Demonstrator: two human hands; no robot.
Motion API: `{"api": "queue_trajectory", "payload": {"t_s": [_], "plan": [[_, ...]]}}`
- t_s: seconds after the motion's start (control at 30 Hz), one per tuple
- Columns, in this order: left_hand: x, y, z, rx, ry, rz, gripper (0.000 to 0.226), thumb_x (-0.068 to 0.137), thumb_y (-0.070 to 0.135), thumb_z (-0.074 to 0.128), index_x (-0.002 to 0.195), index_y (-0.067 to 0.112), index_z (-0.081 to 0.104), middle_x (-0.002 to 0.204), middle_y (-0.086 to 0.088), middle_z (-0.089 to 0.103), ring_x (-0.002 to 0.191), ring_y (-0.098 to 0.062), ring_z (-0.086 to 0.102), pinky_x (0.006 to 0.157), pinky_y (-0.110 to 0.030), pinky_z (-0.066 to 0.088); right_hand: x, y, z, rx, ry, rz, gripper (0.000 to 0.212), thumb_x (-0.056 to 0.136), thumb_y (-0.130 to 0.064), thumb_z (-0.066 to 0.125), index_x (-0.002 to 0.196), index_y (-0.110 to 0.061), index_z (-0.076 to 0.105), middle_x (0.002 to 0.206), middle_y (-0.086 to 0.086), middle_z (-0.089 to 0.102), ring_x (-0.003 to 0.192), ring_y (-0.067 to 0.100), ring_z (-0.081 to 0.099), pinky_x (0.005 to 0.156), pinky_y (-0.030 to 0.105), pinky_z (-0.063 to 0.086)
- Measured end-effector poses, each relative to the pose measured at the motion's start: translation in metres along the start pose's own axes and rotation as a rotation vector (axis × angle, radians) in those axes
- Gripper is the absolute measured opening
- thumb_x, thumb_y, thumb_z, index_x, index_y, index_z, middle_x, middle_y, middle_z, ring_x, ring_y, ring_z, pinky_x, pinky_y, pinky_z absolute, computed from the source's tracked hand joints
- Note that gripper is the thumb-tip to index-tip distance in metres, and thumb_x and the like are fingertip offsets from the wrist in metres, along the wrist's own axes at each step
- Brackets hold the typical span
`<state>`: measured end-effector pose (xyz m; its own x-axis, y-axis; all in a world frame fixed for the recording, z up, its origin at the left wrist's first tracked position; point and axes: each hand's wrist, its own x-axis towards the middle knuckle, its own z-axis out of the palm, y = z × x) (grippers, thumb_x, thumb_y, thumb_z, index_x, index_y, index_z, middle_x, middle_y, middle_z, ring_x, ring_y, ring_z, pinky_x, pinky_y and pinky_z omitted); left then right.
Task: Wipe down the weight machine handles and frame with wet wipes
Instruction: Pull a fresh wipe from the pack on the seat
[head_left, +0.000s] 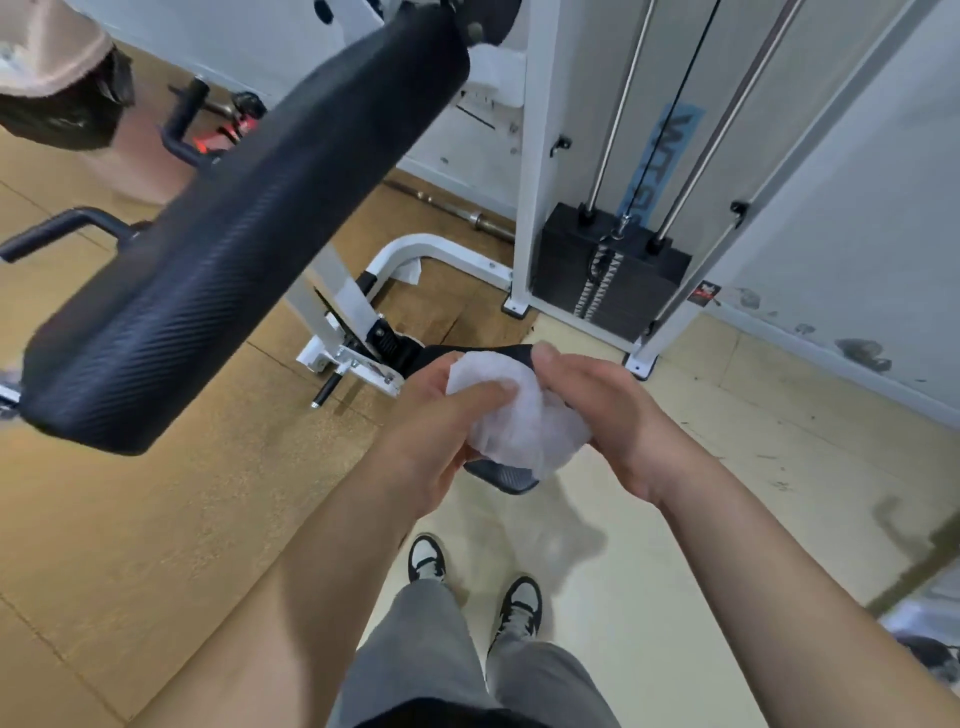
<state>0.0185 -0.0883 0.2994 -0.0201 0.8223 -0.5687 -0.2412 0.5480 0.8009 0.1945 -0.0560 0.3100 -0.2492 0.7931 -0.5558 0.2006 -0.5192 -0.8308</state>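
In the middle of the frame, my left hand (441, 415) and right hand (602, 410) clutch the wet wipe (514, 421), with the white frame post (535, 171) standing tall above, nearer my right.

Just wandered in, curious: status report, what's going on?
Left hand and right hand both gripping a bunched wet wipe. Not touching the white machine frame. Black pad close by, left.
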Motion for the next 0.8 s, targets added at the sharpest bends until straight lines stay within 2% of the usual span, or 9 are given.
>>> {"api": "queue_trajectory", "payload": {"t_s": [0.1,0.23,0.37,0.4,0.5,0.6,0.67,0.7,0.8], "plan": [[-0.032,0.001,-0.008,-0.06,-0.008,0.012,0.031,0.09,0.008,0.075,0.12,0.01,0.069,0.112,-0.017,0.077,0.099,-0.036,0.075,0.086,-0.05,0.058,-0.022,-0.013,0.015,-0.066,-0.042,-0.086,0.033,0.099,-0.039,0.074,0.078,-0.014,0.072,0.079,0.004,0.068,0.076,0.021,0.063,0.069,0.033,0.047],[-0.075,-0.012,-0.035,-0.202,0.017,-0.016,0.046,0.088,0.012,0.072,0.133,0.004,0.061,0.129,-0.03,0.066,0.116,-0.049,0.065,0.105,-0.062,0.047,-0.041,-0.019,0.056,-0.009,-0.012,-0.013,0.029,0.102,-0.04,0.069,0.081,-0.021,0.063,0.073,-0.003,0.07,0.071,0.022,0.063,0.061,0.031,0.046],[-0.115,-0.03,-0.072,-0.289,-0.057,0.011,0.045,0.098,0.028,0.065,0.139,0.009,0.062,0.137,-0.025,0.064,0.13,-0.045,0.058,0.115,-0.061,0.04,-0.06,-0.017,0.102,-0.005,-0.086,0.029,0.014,0.102,-0.027,0.068,0.094,-0.02,0.059,0.085,0.008,0.071,0.072,0.027,0.065,0.043,0.023,0.043],[-0.124,-0.033,-0.079,-0.312,-0.079,0.015,0.045,0.102,0.033,0.061,0.142,0.012,0.06,0.14,-0.021,0.063,0.132,-0.042,0.057,0.116,-0.06,0.039,-0.066,-0.016,0.113,-0.013,-0.1,0.04,0.011,0.1,-0.023,0.068,0.094,-0.02,0.059,0.089,0.011,0.07,0.076,0.028,0.065,0.045,0.023,0.044],[-0.153,-0.041,-0.105,-0.416,-0.07,0.01,0.051,0.104,0.044,0.054,0.146,0.015,0.056,0.142,-0.016,0.064,0.133,-0.035,0.059,0.119,-0.057,0.037,-0.081,-0.012,0.153,0.059,-0.172,0.016,0.013,0.088,-0.016,0.071,0.094,-0.014,0.06,0.094,0.017,0.069,0.083,0.03,0.07,0.066,0.035,0.051],[-0.189,-0.056,-0.145,-0.504,-0.022,0.019,0.063,0.097,0.059,0.059,0.144,0.017,0.059,0.141,-0.016,0.064,0.132,-0.034,0.059,0.116,-0.055,0.04,-0.099,-0.006,0.209,0.083,-0.26,0.013,0.004,0.095,-0.006,0.066,0.097,-0.007,0.064,0.096,0.018,0.075,0.084,0.031,0.075,0.069,0.035,0.057],[-0.217,-0.069,-0.18,-0.594,0.001,0.032,0.069,0.093,0.063,0.062,0.144,0.016,0.059,0.143,-0.018,0.061,0.131,-0.035,0.059,0.112,-0.053,0.043,-0.112,0.002,0.256,0.044,-0.305,0.011,0.012,0.094,-0.006,0.067,0.105,-0.001,0.066,0.105,0.024,0.077,0.092,0.037,0.077,0.08,0.043,0.058],[-0.233,-0.076,-0.2,-0.643,0.016,0.046,0.07,0.093,0.062,0.064,0.144,0.014,0.059,0.144,-0.019,0.061,0.13,-0.034,0.06,0.113,-0.052,0.042,-0.12,0.007,0.282,0.021,-0.334,0.012,0.01,0.095,-0.004,0.066,0.105,-0.002,0.068,0.105,0.024,0.078,0.091,0.034,0.078,0.081,0.044,0.059],[-0.29,-0.086,-0.267,-0.609,0.087,0.067,0.065,0.095,0.057,0.064,0.14,0.01,0.063,0.137,-0.016,0.067,0.127,-0.03,0.064,0.109,-0.045,0.048,-0.149,0.02,0.367,-0.014,-0.433,0.032,0.006,0.099,-0.002,0.065,0.096,-0.007,0.064,0.093,0.014,0.076,0.08,0.023,0.075,0.068,0.033,0.059]]}}
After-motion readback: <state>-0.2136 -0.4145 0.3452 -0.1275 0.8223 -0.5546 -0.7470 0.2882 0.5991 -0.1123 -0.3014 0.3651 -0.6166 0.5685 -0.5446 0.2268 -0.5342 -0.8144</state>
